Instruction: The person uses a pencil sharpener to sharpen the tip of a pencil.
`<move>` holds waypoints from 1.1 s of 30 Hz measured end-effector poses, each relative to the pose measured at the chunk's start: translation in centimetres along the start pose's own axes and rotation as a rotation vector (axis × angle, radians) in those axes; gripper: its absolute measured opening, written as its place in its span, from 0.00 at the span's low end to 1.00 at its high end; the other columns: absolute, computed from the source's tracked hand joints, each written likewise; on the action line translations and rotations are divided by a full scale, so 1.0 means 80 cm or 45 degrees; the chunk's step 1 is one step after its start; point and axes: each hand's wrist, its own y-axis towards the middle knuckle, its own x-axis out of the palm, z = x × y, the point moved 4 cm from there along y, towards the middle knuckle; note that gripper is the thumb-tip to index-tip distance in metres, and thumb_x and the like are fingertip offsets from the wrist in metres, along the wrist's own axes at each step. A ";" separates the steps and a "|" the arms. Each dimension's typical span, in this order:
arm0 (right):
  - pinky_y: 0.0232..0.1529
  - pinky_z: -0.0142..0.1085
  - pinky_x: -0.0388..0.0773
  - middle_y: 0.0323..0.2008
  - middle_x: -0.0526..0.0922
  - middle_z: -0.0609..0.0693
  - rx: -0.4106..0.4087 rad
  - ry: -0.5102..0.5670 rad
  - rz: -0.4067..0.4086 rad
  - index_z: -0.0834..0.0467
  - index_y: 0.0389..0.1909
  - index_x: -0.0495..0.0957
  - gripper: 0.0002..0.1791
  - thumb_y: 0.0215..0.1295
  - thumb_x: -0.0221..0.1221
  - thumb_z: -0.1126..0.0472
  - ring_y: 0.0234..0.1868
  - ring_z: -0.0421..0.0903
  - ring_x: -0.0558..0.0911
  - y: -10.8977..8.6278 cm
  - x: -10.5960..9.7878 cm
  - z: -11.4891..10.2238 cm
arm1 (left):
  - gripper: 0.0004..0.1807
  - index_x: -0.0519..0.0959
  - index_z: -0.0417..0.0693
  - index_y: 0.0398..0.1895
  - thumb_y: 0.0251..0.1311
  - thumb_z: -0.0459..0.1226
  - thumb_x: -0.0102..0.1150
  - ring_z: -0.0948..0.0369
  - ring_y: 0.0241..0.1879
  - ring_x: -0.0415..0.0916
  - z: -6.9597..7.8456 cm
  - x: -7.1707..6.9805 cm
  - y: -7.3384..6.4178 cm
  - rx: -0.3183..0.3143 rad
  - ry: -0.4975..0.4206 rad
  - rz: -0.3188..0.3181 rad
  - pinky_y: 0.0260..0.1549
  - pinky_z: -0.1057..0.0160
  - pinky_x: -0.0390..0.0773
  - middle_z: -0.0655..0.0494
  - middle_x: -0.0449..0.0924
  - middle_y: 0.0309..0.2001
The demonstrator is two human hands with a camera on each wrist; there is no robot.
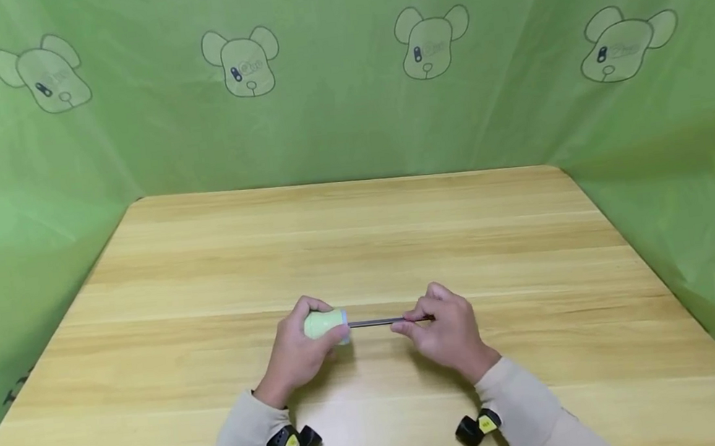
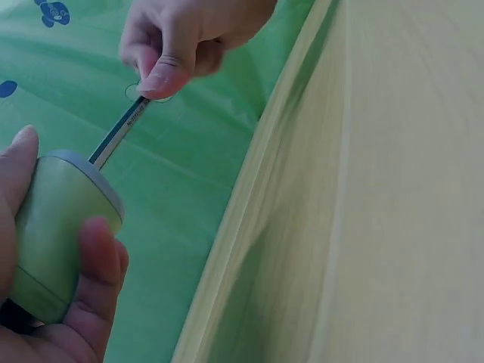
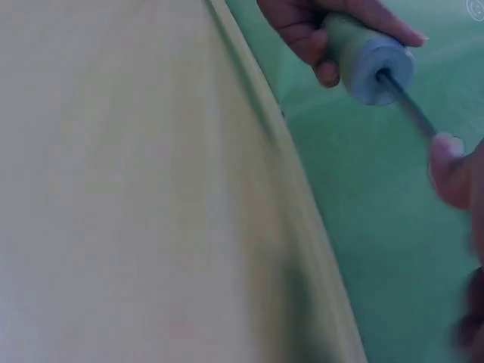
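A pale green, rounded pencil sharpener (image 1: 322, 322) with a blue-grey end face lies in my left hand (image 1: 294, 352), whose fingers and thumb wrap its sides. A dark, slim pencil (image 1: 376, 322) runs from the hole in that face to my right hand (image 1: 452, 331). Thumb and fingers of the right hand pinch the pencil's outer part. Printed lettering shows along the pencil (image 2: 119, 132) in the left wrist view. Seen from the right wrist, the pencil enters the round hole of the sharpener (image 3: 378, 72), so its inserted end is hidden. Both hands are held over the table.
Under the hands spreads a light wood-grain table (image 1: 360, 252). Green curtains (image 1: 348, 129) with bear-head drawings hang behind and along its sides. A small black camera (image 1: 311, 442) is strapped at the left wrist, and another black camera (image 1: 469, 432) at the right wrist.
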 end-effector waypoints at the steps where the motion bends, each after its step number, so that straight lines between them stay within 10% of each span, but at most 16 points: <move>1: 0.13 0.25 0.61 0.16 0.72 0.44 0.180 0.080 -0.111 0.57 0.15 0.79 0.14 0.48 0.75 0.58 0.16 0.35 0.65 0.000 0.002 0.003 | 0.18 0.75 0.45 0.41 0.51 0.37 0.72 0.57 0.25 0.74 0.000 0.000 0.000 0.033 0.026 -0.004 0.20 0.63 0.78 0.47 0.76 0.34; 4: 0.15 0.29 0.63 0.14 0.70 0.42 0.622 0.125 -0.407 0.56 0.15 0.77 0.15 0.55 0.70 0.60 0.16 0.36 0.65 -0.005 0.009 0.009 | 0.19 0.76 0.44 0.42 0.49 0.37 0.74 0.58 0.29 0.72 0.001 0.001 -0.002 0.125 0.093 -0.014 0.22 0.64 0.76 0.48 0.77 0.37; 6: 0.17 0.30 0.62 0.14 0.69 0.41 0.668 0.016 -0.506 0.56 0.16 0.80 0.15 0.59 0.67 0.56 0.16 0.37 0.64 -0.008 0.013 0.009 | 0.19 0.76 0.44 0.42 0.48 0.36 0.75 0.58 0.30 0.72 0.001 0.001 -0.002 0.161 0.112 -0.009 0.23 0.64 0.76 0.49 0.78 0.38; 11: 0.25 0.33 0.68 0.24 0.75 0.43 0.322 -0.294 -0.283 0.55 0.25 0.87 0.07 0.54 0.72 0.56 0.23 0.38 0.70 -0.008 0.016 0.000 | 0.19 0.77 0.44 0.41 0.48 0.36 0.75 0.58 0.28 0.72 0.002 -0.001 -0.002 0.155 0.099 0.058 0.20 0.64 0.76 0.50 0.77 0.35; 16: 0.26 0.34 0.68 0.29 0.74 0.48 0.063 -0.323 -0.010 0.58 0.30 0.85 0.15 0.40 0.78 0.59 0.27 0.42 0.71 -0.008 0.012 -0.008 | 0.17 0.76 0.44 0.41 0.51 0.37 0.73 0.57 0.24 0.75 -0.001 -0.001 0.000 0.048 -0.008 0.095 0.19 0.62 0.79 0.47 0.76 0.34; 24: 0.26 0.35 0.62 0.20 0.70 0.48 -0.347 -0.279 0.353 0.59 0.18 0.78 0.24 0.63 0.62 0.44 0.20 0.43 0.69 -0.006 0.005 -0.019 | 0.15 0.74 0.38 0.42 0.57 0.35 0.68 0.57 0.15 0.74 -0.007 0.002 -0.002 -0.101 -0.154 0.068 0.16 0.57 0.81 0.44 0.76 0.33; 33: 0.14 0.23 0.59 0.16 0.68 0.44 -0.119 -0.236 0.156 0.56 0.14 0.76 0.19 0.29 0.81 0.62 0.16 0.34 0.64 -0.009 0.006 -0.013 | 0.16 0.73 0.38 0.41 0.57 0.35 0.68 0.56 0.20 0.78 -0.008 0.005 -0.002 -0.059 -0.067 -0.006 0.20 0.56 0.82 0.46 0.78 0.33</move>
